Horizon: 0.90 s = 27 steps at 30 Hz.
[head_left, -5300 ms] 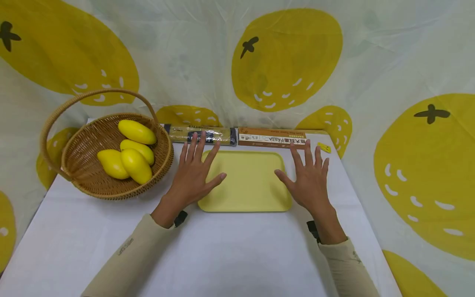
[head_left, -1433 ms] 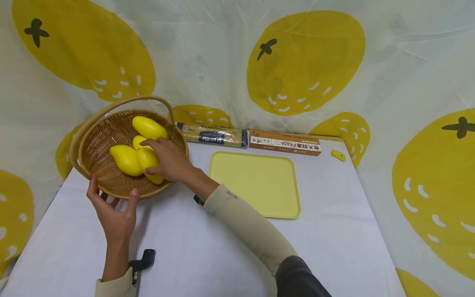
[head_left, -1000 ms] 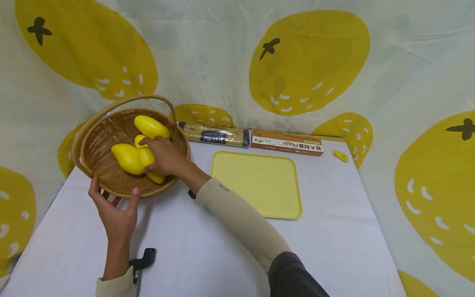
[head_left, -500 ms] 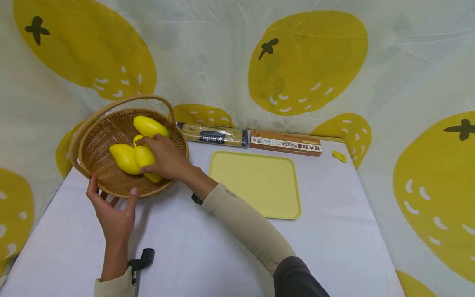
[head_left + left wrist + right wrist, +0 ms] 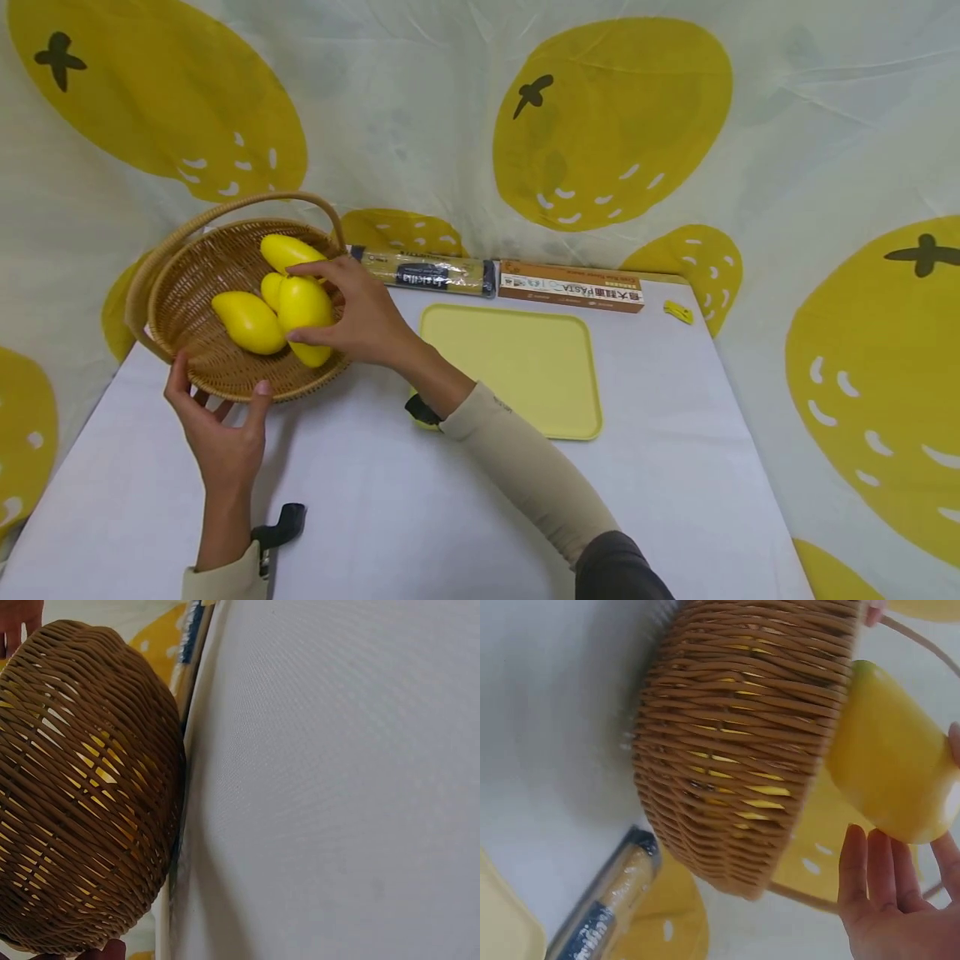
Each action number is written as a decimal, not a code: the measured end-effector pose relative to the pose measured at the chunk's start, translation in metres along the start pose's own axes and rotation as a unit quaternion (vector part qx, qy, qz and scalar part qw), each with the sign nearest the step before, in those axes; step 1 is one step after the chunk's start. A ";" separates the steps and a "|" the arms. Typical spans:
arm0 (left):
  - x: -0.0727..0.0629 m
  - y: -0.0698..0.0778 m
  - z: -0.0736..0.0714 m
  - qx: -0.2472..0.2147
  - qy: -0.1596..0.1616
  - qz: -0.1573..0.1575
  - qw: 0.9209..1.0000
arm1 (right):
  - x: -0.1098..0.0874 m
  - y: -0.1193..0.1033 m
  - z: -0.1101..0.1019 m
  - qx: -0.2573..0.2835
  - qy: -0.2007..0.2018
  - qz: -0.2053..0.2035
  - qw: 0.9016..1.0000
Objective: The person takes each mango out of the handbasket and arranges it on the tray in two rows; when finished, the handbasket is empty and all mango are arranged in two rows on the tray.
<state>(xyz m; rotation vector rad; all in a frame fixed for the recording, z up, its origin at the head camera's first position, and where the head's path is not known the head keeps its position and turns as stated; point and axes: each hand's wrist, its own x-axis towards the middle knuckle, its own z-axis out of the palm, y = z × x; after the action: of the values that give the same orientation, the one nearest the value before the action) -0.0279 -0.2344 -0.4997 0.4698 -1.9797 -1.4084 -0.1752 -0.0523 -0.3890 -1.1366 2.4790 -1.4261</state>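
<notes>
Right hand point(image 5: 369, 321): pinches yellow fruit point(image 5: 303, 305), best lifted straight up.
Left hand point(image 5: 227, 450): grips the basket point(image 5: 187, 308), ideally braced steady.

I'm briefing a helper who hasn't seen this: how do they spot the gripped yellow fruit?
Find the wicker basket left of the pale yellow tray. Look to the right hand over the basket's right side. The yellow fruit it pinches is the one; the other yellow fruits lie in the basket, ungripped.
</notes>
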 end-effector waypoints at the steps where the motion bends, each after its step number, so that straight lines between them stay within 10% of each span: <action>1: 0.000 0.000 0.000 -0.001 0.000 0.001 1.000 | -0.002 -0.001 -0.003 0.019 0.006 -0.002 1.000; 12: 0.000 0.002 -0.001 -0.003 -0.002 0.000 1.000 | -0.026 0.004 -0.035 0.127 0.043 -0.022 0.991; 27: 0.001 0.001 -0.001 -0.001 0.000 -0.001 1.000 | -0.049 0.062 -0.074 0.147 0.090 0.041 0.984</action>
<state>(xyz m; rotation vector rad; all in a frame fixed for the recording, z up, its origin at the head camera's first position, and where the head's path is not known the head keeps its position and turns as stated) -0.0284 -0.2353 -0.4983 0.4694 -1.9778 -1.4118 -0.2039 0.0500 -0.4091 -0.8736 2.2861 -1.8644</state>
